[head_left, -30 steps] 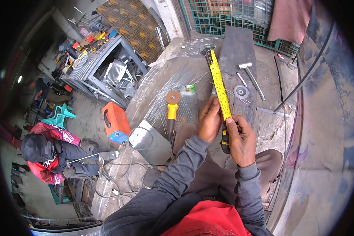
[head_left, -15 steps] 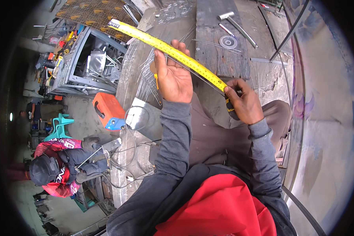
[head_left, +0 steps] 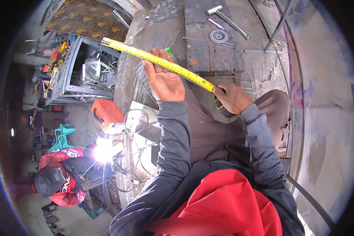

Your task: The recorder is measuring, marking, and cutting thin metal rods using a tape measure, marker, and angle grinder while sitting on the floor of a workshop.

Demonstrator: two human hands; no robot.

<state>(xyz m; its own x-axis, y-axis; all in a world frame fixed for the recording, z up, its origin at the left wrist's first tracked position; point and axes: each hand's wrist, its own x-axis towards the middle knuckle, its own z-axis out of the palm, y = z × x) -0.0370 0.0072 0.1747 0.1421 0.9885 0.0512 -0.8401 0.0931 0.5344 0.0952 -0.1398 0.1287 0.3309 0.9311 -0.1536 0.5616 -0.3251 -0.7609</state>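
Observation:
My right hand grips a tape measure, a black and yellow case, with thumb and fingers near its mouth. From the case a yellow tape blade runs up and to the left, its metal-tipped end hanging free. Palm up under the middle of the blade is my left hand, its fingers stretched out and thumb apart. The blade passes across those fingers and hides part of them. A small green thing shows just beyond the fingertips; its kind I cannot make out.
A dark wooden board ahead bears a hammer, a marker, a disc and thin rods. At left, a co-worker crouches by a bright welding arc. An orange machine and cables lie between us.
A bright welding arc with sparks has appeared at the co-worker's hands. Both my hands and the tape sit slightly farther left and lower in view; the blade remains extended.

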